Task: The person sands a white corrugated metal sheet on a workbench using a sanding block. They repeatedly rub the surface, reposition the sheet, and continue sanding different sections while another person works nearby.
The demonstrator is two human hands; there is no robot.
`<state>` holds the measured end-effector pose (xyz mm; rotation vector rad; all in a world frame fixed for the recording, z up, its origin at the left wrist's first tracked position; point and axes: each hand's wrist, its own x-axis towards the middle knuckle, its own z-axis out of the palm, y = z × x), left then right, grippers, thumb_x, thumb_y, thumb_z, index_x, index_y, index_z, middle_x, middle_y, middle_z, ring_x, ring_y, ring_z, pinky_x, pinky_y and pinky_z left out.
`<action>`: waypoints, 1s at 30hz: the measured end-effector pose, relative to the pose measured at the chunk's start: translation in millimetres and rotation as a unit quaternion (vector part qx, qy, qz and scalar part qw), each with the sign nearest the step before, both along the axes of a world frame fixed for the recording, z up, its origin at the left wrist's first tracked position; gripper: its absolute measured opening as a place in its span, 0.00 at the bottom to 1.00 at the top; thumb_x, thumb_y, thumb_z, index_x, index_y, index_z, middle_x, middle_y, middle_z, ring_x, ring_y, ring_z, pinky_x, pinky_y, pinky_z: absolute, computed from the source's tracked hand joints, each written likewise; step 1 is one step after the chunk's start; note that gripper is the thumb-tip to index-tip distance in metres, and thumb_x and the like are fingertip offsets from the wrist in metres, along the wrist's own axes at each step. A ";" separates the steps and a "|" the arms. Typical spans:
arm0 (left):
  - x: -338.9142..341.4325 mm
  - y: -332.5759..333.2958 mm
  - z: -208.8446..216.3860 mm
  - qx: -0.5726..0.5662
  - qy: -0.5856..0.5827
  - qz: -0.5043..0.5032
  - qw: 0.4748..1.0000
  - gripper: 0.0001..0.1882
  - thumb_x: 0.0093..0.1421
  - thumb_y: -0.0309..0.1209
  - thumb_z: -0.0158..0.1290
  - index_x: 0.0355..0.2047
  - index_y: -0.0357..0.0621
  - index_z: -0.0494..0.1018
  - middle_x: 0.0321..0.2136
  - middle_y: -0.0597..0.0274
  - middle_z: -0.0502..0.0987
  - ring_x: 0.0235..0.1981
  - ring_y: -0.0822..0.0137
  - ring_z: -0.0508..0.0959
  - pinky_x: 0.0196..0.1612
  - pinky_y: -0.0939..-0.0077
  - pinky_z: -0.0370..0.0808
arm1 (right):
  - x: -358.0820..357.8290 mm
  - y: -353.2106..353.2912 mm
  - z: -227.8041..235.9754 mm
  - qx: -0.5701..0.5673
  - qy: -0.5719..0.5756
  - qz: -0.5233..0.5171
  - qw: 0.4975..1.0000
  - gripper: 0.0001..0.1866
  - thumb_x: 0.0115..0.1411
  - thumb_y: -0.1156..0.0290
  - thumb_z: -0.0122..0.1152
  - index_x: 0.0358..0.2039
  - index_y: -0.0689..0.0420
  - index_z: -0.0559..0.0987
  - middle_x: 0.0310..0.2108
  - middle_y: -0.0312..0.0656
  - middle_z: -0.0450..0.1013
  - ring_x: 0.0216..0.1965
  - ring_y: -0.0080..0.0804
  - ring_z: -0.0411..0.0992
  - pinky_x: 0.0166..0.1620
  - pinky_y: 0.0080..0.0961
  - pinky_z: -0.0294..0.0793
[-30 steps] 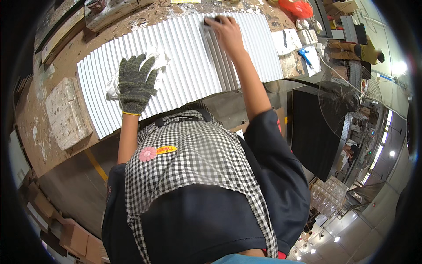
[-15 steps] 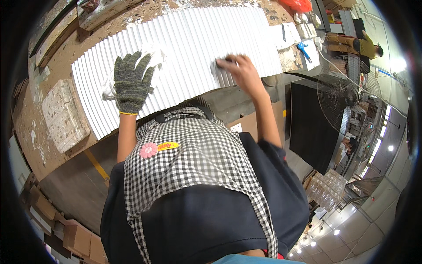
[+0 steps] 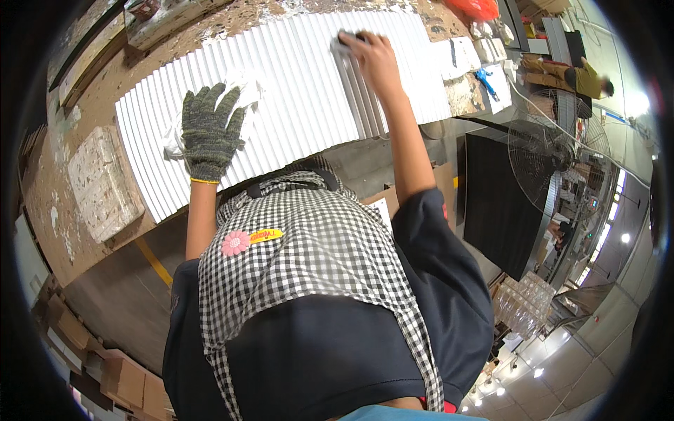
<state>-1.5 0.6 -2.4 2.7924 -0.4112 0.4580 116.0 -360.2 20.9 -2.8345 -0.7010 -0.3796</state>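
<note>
A long white ribbed panel [image 3: 295, 91] lies across the bench in front of me. My left hand [image 3: 209, 133], in a dark knitted glove, lies flat on a crumpled white cloth [image 3: 247, 95] on the panel's left part, fingers spread. My bare right hand [image 3: 379, 63] reaches to the far part of the panel. Its fingers grip a small dark block [image 3: 349, 38] pressed against the ribs; the palm hides part of it. A greyish band of ribs [image 3: 357, 98] runs from under the block down to the near edge.
The worn bench [image 3: 53, 203] bears a paint-spotted block [image 3: 104, 184] left of the panel. To the right are a blue tool [image 3: 486, 83] on white paper and an orange-red bag [image 3: 474, 8]. Farther right stand a caged fan [image 3: 554, 151] and another person [image 3: 586, 78].
My right hand has slid the dark block away from me along the ribs, toward the far edge. A grey band now shows behind it. My left hand has stayed put.
</note>
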 end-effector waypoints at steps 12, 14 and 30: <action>2.4 -1.7 2.5 0.002 0.026 0.000 1.000 0.21 0.69 0.41 0.59 0.61 0.56 0.79 0.61 0.55 0.78 0.64 0.50 0.74 0.75 0.45 0.59 | 34.4 15.7 -18.5 0.044 0.033 0.050 0.997 0.23 0.67 0.73 0.64 0.58 0.31 0.85 0.59 0.42 0.78 0.58 0.46 0.73 0.62 0.46 0.77; 0.2 -1.4 -1.5 0.009 0.021 0.003 1.000 0.21 0.69 0.41 0.59 0.61 0.56 0.79 0.61 0.54 0.78 0.63 0.50 0.74 0.75 0.45 0.59 | -28.9 9.7 2.1 0.063 0.109 0.011 0.992 0.24 0.66 0.73 0.64 0.58 0.31 0.85 0.59 0.43 0.78 0.57 0.45 0.72 0.61 0.44 0.78; -1.9 2.2 -4.5 -0.005 0.015 0.004 1.000 0.21 0.68 0.42 0.59 0.60 0.55 0.80 0.60 0.54 0.78 0.63 0.50 0.74 0.76 0.45 0.58 | 0.6 26.7 -19.4 0.060 0.063 -0.006 0.996 0.21 0.64 0.76 0.61 0.55 0.43 0.86 0.49 0.47 0.82 0.52 0.48 0.75 0.59 0.42 0.74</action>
